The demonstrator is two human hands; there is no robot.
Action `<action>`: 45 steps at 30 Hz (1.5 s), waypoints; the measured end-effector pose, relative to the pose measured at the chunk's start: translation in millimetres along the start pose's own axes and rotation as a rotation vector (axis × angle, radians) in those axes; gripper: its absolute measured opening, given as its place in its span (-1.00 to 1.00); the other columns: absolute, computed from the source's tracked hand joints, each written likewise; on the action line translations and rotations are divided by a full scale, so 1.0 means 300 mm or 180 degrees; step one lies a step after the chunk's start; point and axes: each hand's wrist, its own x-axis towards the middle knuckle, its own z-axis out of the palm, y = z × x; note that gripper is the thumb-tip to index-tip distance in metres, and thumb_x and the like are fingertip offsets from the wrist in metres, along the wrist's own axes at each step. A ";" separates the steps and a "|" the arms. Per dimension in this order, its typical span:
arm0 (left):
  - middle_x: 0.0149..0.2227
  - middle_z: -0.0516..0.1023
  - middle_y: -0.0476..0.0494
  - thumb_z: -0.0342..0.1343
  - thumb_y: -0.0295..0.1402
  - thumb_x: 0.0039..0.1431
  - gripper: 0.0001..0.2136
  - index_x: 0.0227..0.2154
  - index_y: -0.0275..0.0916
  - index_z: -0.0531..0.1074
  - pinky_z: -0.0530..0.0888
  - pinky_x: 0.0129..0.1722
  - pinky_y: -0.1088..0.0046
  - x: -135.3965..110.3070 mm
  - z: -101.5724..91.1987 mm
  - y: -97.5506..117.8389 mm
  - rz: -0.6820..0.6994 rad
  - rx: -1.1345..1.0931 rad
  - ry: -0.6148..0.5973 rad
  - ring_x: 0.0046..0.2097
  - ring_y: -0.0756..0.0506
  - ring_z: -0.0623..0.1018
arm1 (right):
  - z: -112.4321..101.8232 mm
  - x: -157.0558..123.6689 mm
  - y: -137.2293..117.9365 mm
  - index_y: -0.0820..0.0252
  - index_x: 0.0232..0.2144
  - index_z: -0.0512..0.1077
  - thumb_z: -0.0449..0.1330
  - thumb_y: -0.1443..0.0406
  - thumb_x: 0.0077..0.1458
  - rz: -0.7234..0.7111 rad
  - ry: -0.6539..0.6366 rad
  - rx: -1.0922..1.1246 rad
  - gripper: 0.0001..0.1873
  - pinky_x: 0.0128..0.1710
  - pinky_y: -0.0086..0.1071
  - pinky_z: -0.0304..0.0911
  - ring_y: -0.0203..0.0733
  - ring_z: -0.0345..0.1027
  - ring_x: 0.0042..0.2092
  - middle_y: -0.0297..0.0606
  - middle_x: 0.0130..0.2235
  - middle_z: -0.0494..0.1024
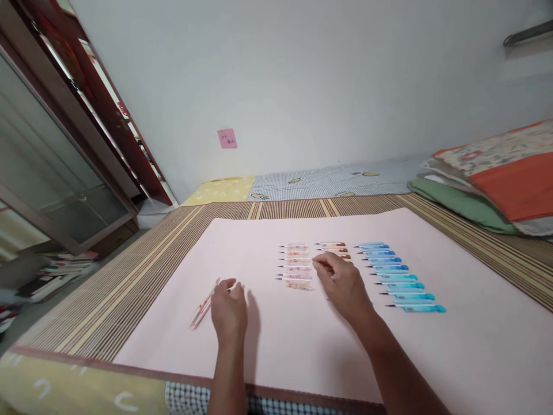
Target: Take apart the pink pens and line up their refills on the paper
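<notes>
My left hand (230, 311), thumb and forefinger apart, hovers beside a small bunch of slim pink-and-white pens (201, 311) on the left of the pink sheet. My right hand (342, 282) is closed, its fingertips pinched together at the right end of a column of pink-patterned pens (298, 268). Whatever it pinches is too small to make out. Beyond that hand lie a few brown-ended pens (330, 244), partly hidden by it. To its right, a slanting row of blue and turquoise pens (400, 282) lies with dark tips pointing left.
A pale pink sheet (173, 346) covers a striped mat (129, 282) on a bed. Folded bedding and pillows (510, 184) are stacked at the right. The wall behind carries a pink note (227, 138). A glass-panelled door (56, 167) stands at the left.
</notes>
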 end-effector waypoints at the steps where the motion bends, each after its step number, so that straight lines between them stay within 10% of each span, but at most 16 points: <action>1: -0.02 0.62 -0.38 0.04 -0.30 0.27 -0.78 -0.14 -0.26 0.52 0.43 0.06 0.14 0.012 -0.021 -0.016 0.0030 0.0282 0.0080 0.03 -0.33 0.56 | -0.003 0.001 0.006 0.11 -0.33 0.48 0.09 0.25 0.25 0.0041 0.0037 -0.0015 -0.82 -0.25 -0.38 0.30 -0.22 0.43 -0.33 -0.31 -0.36 0.58; 9: 0.05 0.60 -0.38 0.00 -0.20 0.31 -0.68 0.00 -0.18 0.48 0.43 -0.02 0.05 0.054 -0.090 -0.079 -0.0617 0.1006 -0.0251 0.06 -0.41 0.56 | -0.053 0.011 0.069 0.11 -0.31 0.50 0.13 0.20 0.23 0.0167 0.0357 -0.0077 -0.82 -0.27 -0.38 0.29 -0.21 0.42 -0.34 -0.31 -0.35 0.60; 21: 0.04 0.52 -0.47 0.06 -0.33 0.28 -0.70 -0.02 -0.36 0.53 0.44 0.02 0.07 0.022 -0.096 -0.137 -0.0122 0.1065 0.0172 0.10 -0.41 0.49 | -0.080 -0.125 -0.034 0.08 -0.32 0.47 0.09 0.22 0.28 0.0120 -0.0125 -0.0150 -0.81 -0.25 -0.33 0.32 -0.16 0.44 -0.30 -0.28 -0.32 0.59; 25: 0.00 0.58 -0.35 0.07 -0.36 0.27 -0.74 -0.04 -0.28 0.52 0.45 0.07 0.15 -0.055 -0.038 -0.092 -0.0045 -0.0231 0.0150 0.01 -0.27 0.55 | 0.001 -0.237 -0.022 0.12 -0.26 0.48 0.07 0.32 0.26 0.0260 -0.0854 -0.0599 -0.83 -0.14 -0.29 0.38 -0.10 0.50 -0.16 -0.18 -0.18 0.59; 29: -0.15 0.65 -0.23 0.14 -0.48 0.11 -0.76 -0.16 -0.21 0.58 0.47 0.03 0.26 -0.168 0.084 0.009 -0.0050 -0.1645 -0.1033 -0.10 -0.21 0.59 | 0.076 -0.280 -0.010 0.15 -0.17 0.50 0.13 0.39 0.22 0.0376 -0.1074 -0.0999 -0.82 0.01 -0.25 0.38 -0.03 0.48 0.01 -0.11 -0.06 0.58; 45: 0.10 0.60 -0.36 0.12 -0.62 0.02 -0.56 0.00 -0.23 0.50 0.32 0.24 0.23 -0.192 0.200 0.068 -0.0102 -0.1635 -0.1419 0.18 -0.25 0.53 | 0.166 -0.282 0.060 0.24 0.10 0.48 0.13 0.35 0.27 0.0443 -0.1154 -0.1347 -0.63 0.25 -0.14 0.33 0.04 0.39 0.26 0.04 0.20 0.52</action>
